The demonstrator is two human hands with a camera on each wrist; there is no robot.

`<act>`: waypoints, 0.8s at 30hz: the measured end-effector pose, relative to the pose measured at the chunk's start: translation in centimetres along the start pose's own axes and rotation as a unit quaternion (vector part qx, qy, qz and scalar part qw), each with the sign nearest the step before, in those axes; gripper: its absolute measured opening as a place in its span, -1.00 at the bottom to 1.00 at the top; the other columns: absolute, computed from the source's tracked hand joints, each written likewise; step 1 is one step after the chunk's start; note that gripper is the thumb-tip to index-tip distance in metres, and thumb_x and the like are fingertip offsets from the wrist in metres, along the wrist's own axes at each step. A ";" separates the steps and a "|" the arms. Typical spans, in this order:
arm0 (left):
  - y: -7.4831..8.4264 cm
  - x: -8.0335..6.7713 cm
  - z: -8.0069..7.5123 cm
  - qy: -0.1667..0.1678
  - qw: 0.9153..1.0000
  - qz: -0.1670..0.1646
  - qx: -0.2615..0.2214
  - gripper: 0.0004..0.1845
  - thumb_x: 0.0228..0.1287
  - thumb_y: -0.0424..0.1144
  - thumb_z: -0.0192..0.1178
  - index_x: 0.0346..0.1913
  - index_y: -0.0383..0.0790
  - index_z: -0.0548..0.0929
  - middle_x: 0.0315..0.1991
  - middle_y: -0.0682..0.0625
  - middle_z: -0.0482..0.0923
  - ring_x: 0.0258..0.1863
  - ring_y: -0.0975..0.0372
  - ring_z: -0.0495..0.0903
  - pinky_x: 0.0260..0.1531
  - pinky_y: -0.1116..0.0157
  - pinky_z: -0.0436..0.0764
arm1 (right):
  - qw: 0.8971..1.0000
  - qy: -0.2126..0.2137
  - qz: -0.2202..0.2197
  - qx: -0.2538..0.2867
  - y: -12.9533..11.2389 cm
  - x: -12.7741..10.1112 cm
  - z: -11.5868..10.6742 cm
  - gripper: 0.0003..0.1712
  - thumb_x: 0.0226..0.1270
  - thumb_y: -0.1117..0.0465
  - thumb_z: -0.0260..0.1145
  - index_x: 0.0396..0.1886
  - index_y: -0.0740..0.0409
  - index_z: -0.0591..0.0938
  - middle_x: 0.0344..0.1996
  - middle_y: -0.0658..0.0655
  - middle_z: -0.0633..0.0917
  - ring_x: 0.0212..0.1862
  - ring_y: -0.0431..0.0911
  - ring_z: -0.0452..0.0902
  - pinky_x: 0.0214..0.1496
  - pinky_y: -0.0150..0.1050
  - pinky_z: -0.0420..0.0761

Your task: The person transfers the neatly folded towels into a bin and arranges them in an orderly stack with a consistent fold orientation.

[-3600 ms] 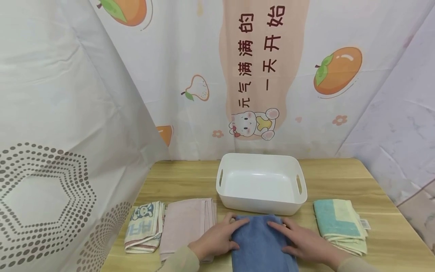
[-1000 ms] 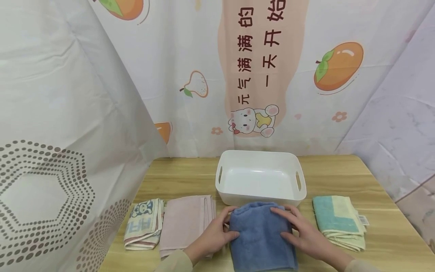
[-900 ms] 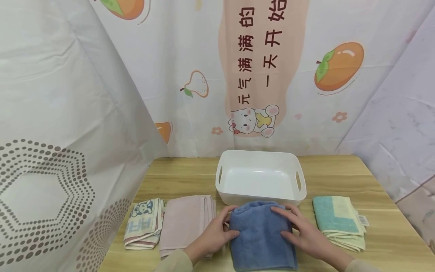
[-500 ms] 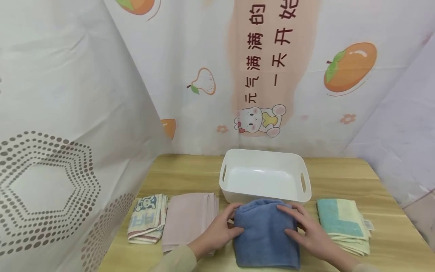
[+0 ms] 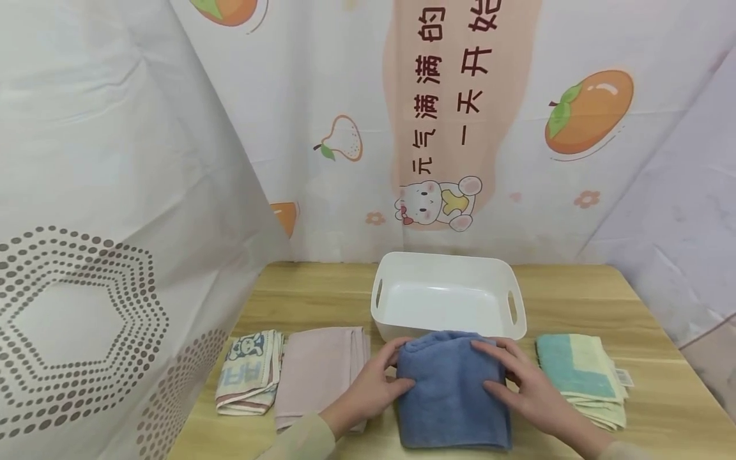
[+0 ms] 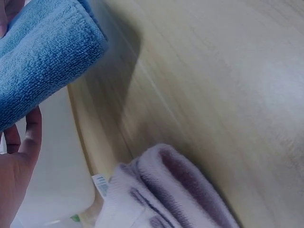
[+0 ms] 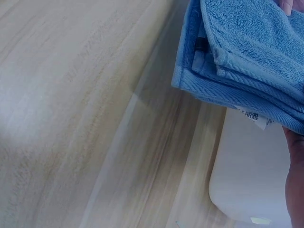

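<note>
table (image 5: pixel 575 294): light wood, backed by a printed curtain (image 5: pixel 460 115)
bin (image 5: pixel 448 265): white, handled, set mid-table
pink towel (image 5: pixel 319 374): folded, laid left of centre
bear towel (image 5: pixel 248 377): folded, placed furthest left
green towel (image 5: pixel 581 377): folded, laid at the right

A light wood-grain counter (image 5: pixel 575 300) stands enclosed by hung sheets. At twelve o'clock hangs a white curtain (image 5: pixel 322 76) printed with orange fruits, a pear outline, a cartoon bear and a peach band of Chinese characters. At nine o'clock hangs a white sheet with brown dotted hexagons (image 5: pixel 75 319); at three o'clock, a pale marbled sheet (image 5: pixel 690 211). The light is soft and even.
</note>
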State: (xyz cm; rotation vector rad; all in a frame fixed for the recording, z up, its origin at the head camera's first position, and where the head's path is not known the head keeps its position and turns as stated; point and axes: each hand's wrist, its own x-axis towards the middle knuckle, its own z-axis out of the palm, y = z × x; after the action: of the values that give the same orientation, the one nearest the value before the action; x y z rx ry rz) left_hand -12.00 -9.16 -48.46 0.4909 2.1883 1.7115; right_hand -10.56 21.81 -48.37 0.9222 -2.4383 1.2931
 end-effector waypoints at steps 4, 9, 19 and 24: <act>0.4 0.1 -0.1 0.010 1.000 0.000 -0.008 -0.31 0.33 -0.41 0.32 0.42 0.21 0.38 0.25 0.05 0.62 0.22 0.11 0.51 -0.02 0.35 0.65 | 1.000 -0.002 0.000 0.006 0.0 0.4 -0.3 -0.22 0.21 0.50 0.46 0.43 0.13 0.48 0.23 0.05 0.44 0.17 -0.37 0.40 -0.05 -0.47 0.63; 0.9 0.4 -0.2 0.012 1.000 0.006 -0.020 -0.31 0.35 -0.44 0.29 0.43 0.17 0.38 0.25 0.03 0.62 0.28 0.05 0.51 0.03 0.34 0.63 | 1.000 0.003 -0.004 0.008 -0.1 0.7 -0.6 -0.22 0.21 0.51 0.46 0.44 0.14 0.47 0.22 0.05 0.44 0.15 -0.35 0.42 -0.07 -0.46 0.63; 1.3 0.6 -0.4 0.020 0.999 0.025 -0.018 -0.35 0.37 -0.44 0.25 0.44 0.12 0.39 0.26 -0.03 0.62 0.22 0.03 0.57 0.06 0.34 0.61 | 0.998 0.013 0.002 0.059 0.0 0.9 -0.7 -0.04 0.15 0.60 0.44 0.54 0.26 0.29 0.30 0.14 0.41 0.18 -0.34 0.46 -0.07 -0.42 0.67; 1.6 0.7 -0.6 0.022 0.999 0.034 -0.020 -0.34 0.37 -0.46 0.23 0.44 0.11 0.38 0.26 -0.04 0.62 0.18 0.05 0.58 0.06 0.30 0.62 | 0.993 0.021 -0.005 0.113 0.1 1.1 -0.8 0.04 0.13 0.66 0.41 0.58 0.35 0.15 0.39 0.17 0.33 0.06 -0.25 0.60 -0.04 -0.44 0.65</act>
State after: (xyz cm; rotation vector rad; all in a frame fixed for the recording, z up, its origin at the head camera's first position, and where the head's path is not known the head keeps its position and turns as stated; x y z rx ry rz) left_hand -12.81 -8.96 -46.77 0.5288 2.1872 1.8129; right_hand -11.53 22.05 -47.48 0.9488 -2.2857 1.5915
